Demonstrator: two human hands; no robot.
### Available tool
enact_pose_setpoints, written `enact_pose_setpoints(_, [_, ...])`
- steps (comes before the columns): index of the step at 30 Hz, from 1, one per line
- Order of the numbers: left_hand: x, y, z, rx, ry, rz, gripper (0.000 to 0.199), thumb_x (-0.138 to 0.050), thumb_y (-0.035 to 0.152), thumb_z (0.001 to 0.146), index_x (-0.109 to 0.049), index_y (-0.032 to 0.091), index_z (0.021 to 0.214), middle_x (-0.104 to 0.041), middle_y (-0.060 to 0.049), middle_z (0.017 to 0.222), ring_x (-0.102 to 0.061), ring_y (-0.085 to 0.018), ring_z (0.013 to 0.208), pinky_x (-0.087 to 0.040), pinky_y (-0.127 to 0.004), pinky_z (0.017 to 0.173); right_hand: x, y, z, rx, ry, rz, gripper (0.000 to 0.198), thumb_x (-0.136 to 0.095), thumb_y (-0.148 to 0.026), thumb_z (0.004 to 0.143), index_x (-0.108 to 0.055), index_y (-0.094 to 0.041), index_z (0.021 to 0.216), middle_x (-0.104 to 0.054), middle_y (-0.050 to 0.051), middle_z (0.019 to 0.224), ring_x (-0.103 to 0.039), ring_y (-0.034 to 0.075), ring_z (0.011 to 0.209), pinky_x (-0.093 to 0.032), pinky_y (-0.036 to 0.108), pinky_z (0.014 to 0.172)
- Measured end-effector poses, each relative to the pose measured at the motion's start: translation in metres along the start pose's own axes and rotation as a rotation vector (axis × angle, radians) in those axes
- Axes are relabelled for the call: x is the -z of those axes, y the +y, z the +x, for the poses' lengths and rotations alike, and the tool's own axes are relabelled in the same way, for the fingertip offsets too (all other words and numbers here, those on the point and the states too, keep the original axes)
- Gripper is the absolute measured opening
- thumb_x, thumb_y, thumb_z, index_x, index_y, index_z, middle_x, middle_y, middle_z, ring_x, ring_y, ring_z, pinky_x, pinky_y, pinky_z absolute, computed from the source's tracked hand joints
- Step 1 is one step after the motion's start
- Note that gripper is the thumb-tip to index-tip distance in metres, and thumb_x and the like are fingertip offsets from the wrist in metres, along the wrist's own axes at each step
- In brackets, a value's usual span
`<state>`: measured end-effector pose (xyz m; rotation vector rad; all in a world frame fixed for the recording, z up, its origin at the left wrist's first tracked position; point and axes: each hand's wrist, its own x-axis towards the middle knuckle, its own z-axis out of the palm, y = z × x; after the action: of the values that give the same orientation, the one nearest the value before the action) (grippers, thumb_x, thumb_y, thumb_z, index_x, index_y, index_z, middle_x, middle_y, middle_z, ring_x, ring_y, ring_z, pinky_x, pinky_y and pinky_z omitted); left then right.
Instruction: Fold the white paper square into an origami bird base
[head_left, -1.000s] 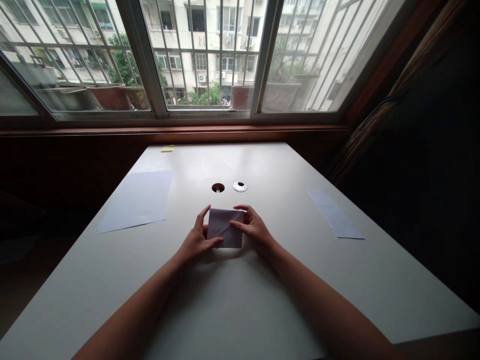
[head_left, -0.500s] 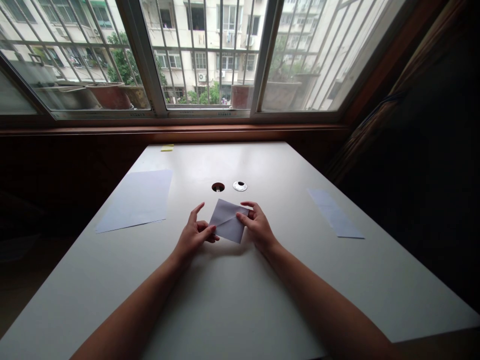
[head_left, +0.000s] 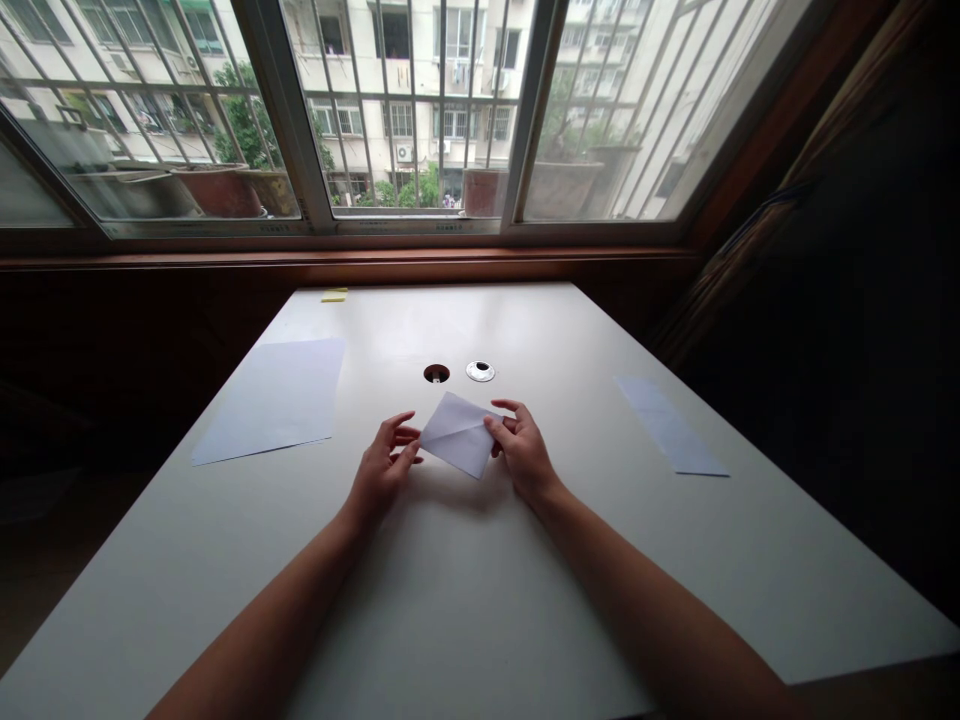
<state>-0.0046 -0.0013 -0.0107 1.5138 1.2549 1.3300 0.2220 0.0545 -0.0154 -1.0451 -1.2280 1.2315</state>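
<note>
A small folded square of white paper (head_left: 459, 436), with a crease running across its face, is held up above the white table (head_left: 465, 610). My right hand (head_left: 523, 448) pinches its right corner between thumb and fingers. At the opposite corner is my left hand (head_left: 386, 465), its thumb and fingertips closed at the paper's left tip. The paper's underside is hidden, as are some of the fingertips behind it.
A large white sheet (head_left: 277, 400) lies on the left, a narrow paper strip (head_left: 670, 425) on the right. Beyond my hands are a round hole (head_left: 436, 374) and a metal ring cover (head_left: 480, 372). Yellow sticky notes (head_left: 334, 295) lie by the far edge, below the barred window (head_left: 409, 110).
The paper has tilted and shifted slightly up and right, looking brighter. My left thumb has moved back from its face to its left tip, and the left fingers have drawn closer together.
</note>
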Motion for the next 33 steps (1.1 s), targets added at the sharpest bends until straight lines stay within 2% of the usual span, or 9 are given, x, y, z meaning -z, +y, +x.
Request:
enact_pose_setpoints(2, [0.004,0.001,0.001,-0.154,0.048,0.157,0.038,-0.061,0.033,0.093,-0.055,0.027,0.130,-0.053,-0.009,0.125,-0.058,-0.024,0.118,-0.057,-0.043,0.094,0.001,-0.001,0.000,-0.013,-0.021,-0.005,0.040,-0.066,-0.043,0.085,-0.054,-0.022,0.117,-0.054,-0.006,0.062,-0.047,0.010,0.052,-0.038,0.022,0.050])
enact_pose_setpoints(4, [0.007,0.004,0.001,-0.291,0.035,0.276,0.037,-0.063,0.032,0.092,-0.057,0.029,0.129,-0.050,-0.010,0.131,-0.052,-0.025,0.125,-0.051,-0.047,0.103,0.002,-0.002,0.000,-0.020,-0.036,-0.013,0.041,-0.067,-0.043,0.084,-0.054,-0.022,0.117,-0.054,-0.006,0.062,-0.047,0.010,0.053,-0.038,0.022,0.051])
enact_pose_setpoints(7, [0.008,0.007,0.002,-0.482,-0.089,0.438,0.046,-0.071,0.033,0.087,-0.057,0.030,0.131,-0.054,-0.010,0.131,-0.049,-0.028,0.128,-0.045,-0.053,0.107,0.001,-0.003,0.000,-0.030,-0.061,-0.029,0.044,-0.067,-0.044,0.083,-0.054,-0.022,0.118,-0.055,-0.006,0.063,-0.047,0.011,0.054,-0.040,0.023,0.052])
enact_pose_setpoints(10, [0.003,0.006,0.000,-0.620,-0.209,0.541,0.048,-0.074,0.033,0.084,-0.059,0.031,0.130,-0.056,-0.009,0.130,-0.045,-0.029,0.131,-0.045,-0.052,0.107,0.001,-0.004,0.000,-0.047,-0.115,-0.029,0.046,-0.068,-0.045,0.082,-0.055,-0.022,0.119,-0.058,-0.005,0.066,-0.048,0.011,0.056,-0.041,0.024,0.053])
enact_pose_setpoints(13, [-0.002,0.002,-0.002,-0.639,-0.240,0.562,0.039,-0.070,0.030,0.088,-0.061,0.030,0.126,-0.058,-0.009,0.127,-0.049,-0.026,0.124,-0.049,-0.047,0.103,0.002,-0.004,0.001,-0.072,-0.176,-0.027,0.046,-0.071,-0.045,0.080,-0.056,-0.021,0.116,-0.061,-0.003,0.069,-0.049,0.011,0.058,-0.040,0.024,0.054])
enact_pose_setpoints(17, [-0.001,-0.002,-0.002,-0.598,-0.263,0.542,0.026,-0.066,0.028,0.090,-0.067,0.029,0.116,-0.060,-0.008,0.122,-0.055,-0.023,0.112,-0.052,-0.042,0.096,0.002,-0.005,0.002,-0.090,-0.203,-0.037,0.047,-0.071,-0.046,0.079,-0.056,-0.020,0.115,-0.058,-0.005,0.066,-0.047,0.010,0.055,-0.037,0.023,0.052])
enact_pose_setpoints(22, [0.003,-0.005,0.001,-0.548,-0.287,0.450,0.026,-0.069,0.033,0.088,-0.069,0.029,0.114,-0.061,-0.009,0.120,-0.059,-0.023,0.109,-0.054,-0.041,0.094,0.002,-0.007,0.001,-0.108,-0.248,-0.056,0.050,-0.070,-0.049,0.079,-0.056,-0.020,0.117,-0.059,-0.004,0.068,-0.049,0.011,0.056,-0.036,0.023,0.051])
enact_pose_setpoints(29, [0.002,0.001,0.001,-0.558,-0.323,0.389,0.018,-0.069,0.028,0.089,-0.071,0.025,0.107,-0.068,-0.009,0.109,-0.062,-0.021,0.104,-0.053,-0.037,0.093,0.004,-0.002,0.001,-0.044,-0.273,-0.143,0.045,-0.066,-0.048,0.083,-0.058,-0.021,0.117,-0.058,-0.003,0.070,-0.049,0.011,0.058,-0.037,0.023,0.053])
enact_pose_setpoints(33, [0.002,0.002,0.001,-0.544,-0.309,0.378,0.017,-0.067,0.028,0.090,-0.071,0.024,0.106,-0.070,-0.009,0.107,-0.063,-0.020,0.101,-0.053,-0.036,0.090,0.004,0.001,0.000,0.025,-0.239,-0.279,0.039,-0.062,-0.047,0.087,-0.060,-0.022,0.116,-0.055,-0.004,0.067,-0.047,0.012,0.059,-0.037,0.024,0.053])
